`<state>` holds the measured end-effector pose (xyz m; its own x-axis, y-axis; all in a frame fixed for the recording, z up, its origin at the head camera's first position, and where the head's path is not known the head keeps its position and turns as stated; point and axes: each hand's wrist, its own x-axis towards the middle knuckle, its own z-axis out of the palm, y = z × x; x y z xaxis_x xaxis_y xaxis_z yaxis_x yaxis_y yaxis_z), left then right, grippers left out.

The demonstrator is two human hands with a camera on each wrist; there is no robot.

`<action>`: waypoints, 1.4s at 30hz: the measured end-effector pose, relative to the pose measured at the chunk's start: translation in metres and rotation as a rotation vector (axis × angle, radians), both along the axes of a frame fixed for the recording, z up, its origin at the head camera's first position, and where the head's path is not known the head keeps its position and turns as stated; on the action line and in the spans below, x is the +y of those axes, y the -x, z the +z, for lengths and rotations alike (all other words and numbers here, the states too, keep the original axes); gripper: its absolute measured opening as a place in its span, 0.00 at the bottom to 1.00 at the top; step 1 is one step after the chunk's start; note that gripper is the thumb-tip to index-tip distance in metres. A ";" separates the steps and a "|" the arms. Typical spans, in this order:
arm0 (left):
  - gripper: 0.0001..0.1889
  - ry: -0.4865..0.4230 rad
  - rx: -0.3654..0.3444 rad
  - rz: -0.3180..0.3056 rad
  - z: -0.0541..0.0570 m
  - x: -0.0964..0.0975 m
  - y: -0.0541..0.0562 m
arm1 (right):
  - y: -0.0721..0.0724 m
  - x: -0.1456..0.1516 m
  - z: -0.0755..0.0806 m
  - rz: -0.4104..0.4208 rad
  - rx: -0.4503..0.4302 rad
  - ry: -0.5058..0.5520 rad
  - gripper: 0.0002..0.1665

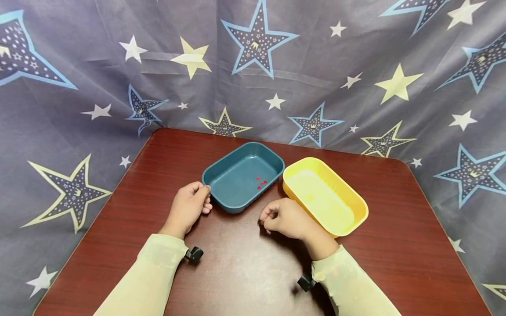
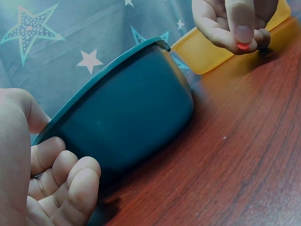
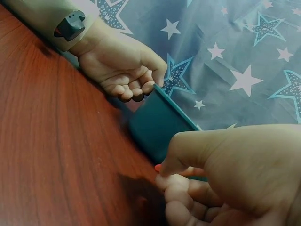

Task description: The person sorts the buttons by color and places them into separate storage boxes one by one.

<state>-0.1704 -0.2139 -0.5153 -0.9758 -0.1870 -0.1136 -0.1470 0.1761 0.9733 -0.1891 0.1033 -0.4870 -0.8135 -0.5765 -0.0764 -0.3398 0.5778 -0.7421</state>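
Note:
A dark teal tub [image 1: 237, 206] stands on the table, and several small red pieces [image 1: 258, 187] lie inside it toward its right end. At the tub's near left corner, my left hand [image 1: 189, 206] pinches the rim between thumb and curled fingers. My right hand [image 1: 290, 219] hovers over the table between the teal tub and a yellow tub [image 1: 290, 193]. In the left wrist view its thumb and fingertip pinch a small red piece [image 2: 243, 46], whose exact kind is too small to tell. The right wrist view shows the same red piece [image 3: 158, 167] at the thumb tip.
Both tubs rest on a reddish-brown wooden table [image 1: 118, 245]. The yellow tub sits to the right, close beside the teal one. A grey curtain [image 1: 300, 48] with printed stars hangs behind and along the sides. Each wrist wears a small black camera [image 1: 194, 254].

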 end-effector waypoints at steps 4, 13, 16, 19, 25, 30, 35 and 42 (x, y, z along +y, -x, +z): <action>0.19 -0.007 -0.006 -0.003 -0.001 -0.001 0.000 | 0.000 0.001 0.004 -0.010 -0.018 0.021 0.07; 0.19 -0.020 0.005 0.001 -0.002 0.000 0.001 | -0.002 0.004 0.021 -0.071 -0.044 0.067 0.08; 0.19 -0.025 0.009 0.003 -0.002 0.000 0.001 | -0.001 0.005 0.025 -0.082 -0.018 0.054 0.09; 0.19 -0.025 0.012 0.003 -0.002 0.000 0.001 | 0.000 0.006 0.030 -0.094 -0.012 0.051 0.09; 0.19 -0.023 0.018 -0.001 -0.002 -0.001 0.001 | 0.003 0.009 0.039 -0.095 -0.017 0.044 0.08; 0.19 -0.019 0.018 -0.004 -0.002 -0.001 0.001 | 0.006 0.010 0.049 -0.061 -0.002 0.016 0.07; 0.20 -0.009 0.013 -0.009 -0.001 -0.001 0.001 | 0.009 0.011 0.059 -0.034 0.004 0.016 0.09; 0.19 -0.013 0.008 -0.004 -0.001 -0.002 0.002 | 0.017 0.011 0.069 -0.051 -0.026 0.023 0.08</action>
